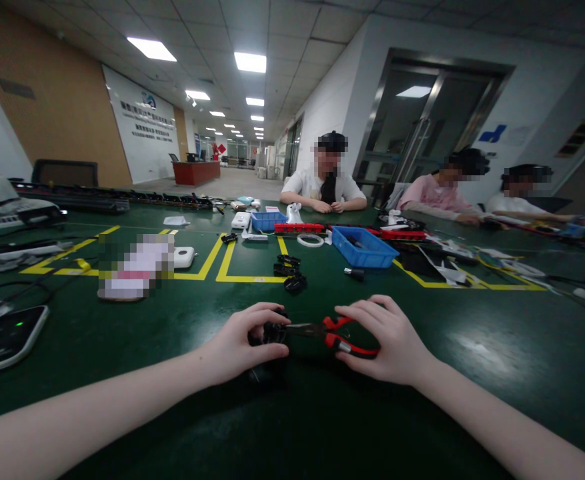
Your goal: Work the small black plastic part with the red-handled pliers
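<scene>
My left hand (pixel 252 340) is closed around a small black part (pixel 273 331) low over the green table, its exact kind not clear. In my right hand (pixel 385 340) are red-handled needle-nose pliers (pixel 329 331), the fingers and thumb around the handles. The pliers point left, and their narrow tip meets the right side of the black part. The handles stand somewhat apart; whether the jaws grip anything is too small to see. Beneath my left hand lies a dark shape (pixel 262 375), hard to make out against the table.
Several black pieces (pixel 289 270) lie beyond my hands, near a blue bin (pixel 365 247) and a dark cylinder (pixel 355 273). A phone (pixel 137 267) and a white device (pixel 184 257) are at left. Yellow tape (pixel 249 279) marks the table (pixel 422 427). Several people sit across from me.
</scene>
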Action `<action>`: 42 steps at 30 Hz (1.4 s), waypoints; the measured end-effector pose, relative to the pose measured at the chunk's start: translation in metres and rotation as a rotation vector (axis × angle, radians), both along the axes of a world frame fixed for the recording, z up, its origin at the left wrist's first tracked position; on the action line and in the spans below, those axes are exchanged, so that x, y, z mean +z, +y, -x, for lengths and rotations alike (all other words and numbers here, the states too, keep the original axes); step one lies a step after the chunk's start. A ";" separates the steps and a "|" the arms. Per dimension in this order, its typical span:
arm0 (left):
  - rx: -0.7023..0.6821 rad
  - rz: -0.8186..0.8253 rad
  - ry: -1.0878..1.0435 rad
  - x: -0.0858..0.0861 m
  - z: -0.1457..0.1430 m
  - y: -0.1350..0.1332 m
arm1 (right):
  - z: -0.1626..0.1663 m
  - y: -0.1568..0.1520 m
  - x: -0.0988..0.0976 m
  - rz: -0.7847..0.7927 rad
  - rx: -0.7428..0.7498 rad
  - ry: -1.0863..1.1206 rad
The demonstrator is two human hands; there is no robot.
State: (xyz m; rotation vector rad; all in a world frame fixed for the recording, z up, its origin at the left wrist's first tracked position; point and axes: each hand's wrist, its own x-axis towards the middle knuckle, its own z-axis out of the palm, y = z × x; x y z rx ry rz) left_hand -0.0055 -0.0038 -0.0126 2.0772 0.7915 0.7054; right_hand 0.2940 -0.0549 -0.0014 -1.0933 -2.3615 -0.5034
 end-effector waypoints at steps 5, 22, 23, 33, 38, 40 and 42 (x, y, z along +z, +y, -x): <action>0.004 -0.004 0.003 -0.001 0.000 0.001 | 0.000 0.000 0.001 -0.049 0.013 -0.014; -0.003 -0.024 0.023 -0.001 0.002 0.000 | 0.002 0.001 -0.003 0.055 -0.006 0.041; -0.005 -0.026 0.024 -0.001 0.002 0.000 | 0.002 0.001 -0.003 0.068 -0.006 0.049; -0.024 -0.031 -0.004 -0.002 0.002 0.000 | 0.002 0.000 -0.007 0.197 -0.059 0.102; -0.038 -0.035 -0.019 -0.003 0.001 0.000 | 0.007 -0.002 -0.002 0.290 -0.088 0.123; -0.040 -0.035 -0.024 -0.003 0.002 0.001 | 0.009 -0.003 0.001 0.334 -0.105 0.133; -0.042 -0.032 -0.029 -0.004 0.002 0.001 | 0.011 -0.004 0.003 0.376 -0.123 0.149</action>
